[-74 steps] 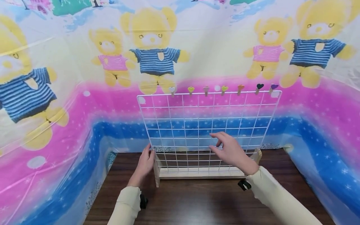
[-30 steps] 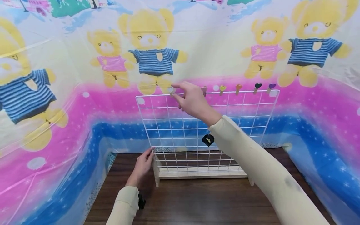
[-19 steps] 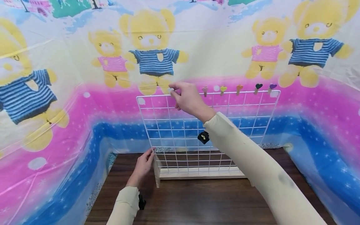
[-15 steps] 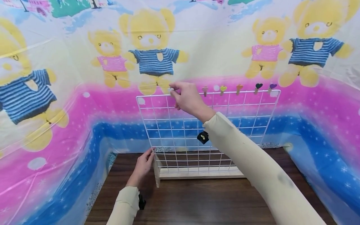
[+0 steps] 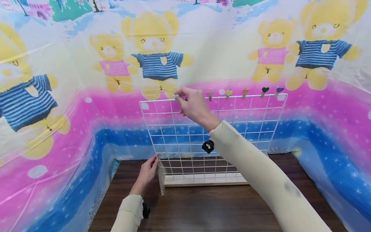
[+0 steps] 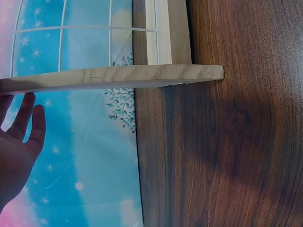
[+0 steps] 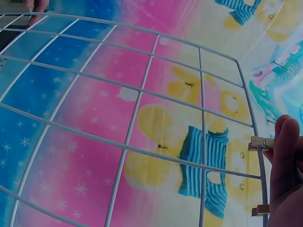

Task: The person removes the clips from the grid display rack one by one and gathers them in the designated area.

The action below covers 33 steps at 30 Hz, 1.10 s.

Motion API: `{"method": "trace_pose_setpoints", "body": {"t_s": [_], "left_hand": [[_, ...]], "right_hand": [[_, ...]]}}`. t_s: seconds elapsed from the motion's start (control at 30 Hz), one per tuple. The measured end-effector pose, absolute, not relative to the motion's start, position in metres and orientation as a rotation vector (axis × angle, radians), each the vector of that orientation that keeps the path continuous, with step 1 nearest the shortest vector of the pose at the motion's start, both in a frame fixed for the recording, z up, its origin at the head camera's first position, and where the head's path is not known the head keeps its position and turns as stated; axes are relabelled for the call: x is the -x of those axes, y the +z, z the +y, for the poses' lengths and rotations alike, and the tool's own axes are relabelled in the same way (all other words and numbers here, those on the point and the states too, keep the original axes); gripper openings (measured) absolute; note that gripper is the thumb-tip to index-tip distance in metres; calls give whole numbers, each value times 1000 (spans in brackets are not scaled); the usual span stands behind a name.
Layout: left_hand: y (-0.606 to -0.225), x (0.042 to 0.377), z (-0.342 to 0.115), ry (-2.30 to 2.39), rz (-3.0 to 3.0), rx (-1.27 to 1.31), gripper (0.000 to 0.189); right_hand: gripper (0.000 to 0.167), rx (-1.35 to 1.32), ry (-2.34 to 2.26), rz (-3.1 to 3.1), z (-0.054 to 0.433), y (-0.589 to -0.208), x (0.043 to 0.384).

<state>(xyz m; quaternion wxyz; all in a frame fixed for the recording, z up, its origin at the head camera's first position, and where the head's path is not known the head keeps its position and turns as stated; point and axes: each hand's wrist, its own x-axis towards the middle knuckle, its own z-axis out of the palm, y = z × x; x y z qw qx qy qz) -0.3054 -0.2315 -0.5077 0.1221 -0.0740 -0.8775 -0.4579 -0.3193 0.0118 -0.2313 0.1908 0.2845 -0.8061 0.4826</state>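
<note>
Head view: we see a white wire grid (image 5: 189,134) upright in a wooden stand (image 5: 203,182) on the dark table (image 5: 203,209), with the right hand (image 5: 194,104) at the grid's top rail, toward its left corner. The right wrist view shows us thumb and finger pinching a small clip (image 7: 257,142) that sits on that rail; a second clip (image 7: 261,210) sits on it just beside the palm. Farther right along the grid's top we count five heart clips: pale pink (image 5: 210,95), yellow (image 5: 229,93), orange (image 5: 245,92), dark green (image 5: 265,91) and purple (image 5: 279,90). By the grid's lower left edge, the left hand (image 5: 147,172) is at the stand's wooden leg (image 6: 156,72); its visible fingers look loosely extended, but the contact is partly hidden, so we cannot tell whether they grip. Behind the grid hangs a bear-print cloth (image 5: 214,61).
</note>
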Motion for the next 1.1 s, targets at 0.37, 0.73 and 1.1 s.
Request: {"method": "trace_pose_setpoints", "body": {"t_s": [0.37, 0.73, 1.1], "left_hand": [[-509, 307, -232, -1317, -2527, 238, 34], [-509, 307, -231, -1323, -2543, 232, 35], [-510, 308, -231, -1330, -2551, 221, 35]], "right_hand": [[15, -843, 1421, -2196, 17, -227, 310], [18, -878, 1397, -2263, 35, -244, 297], [14, -966, 1346, -2285, 50, -289, 288]]}}
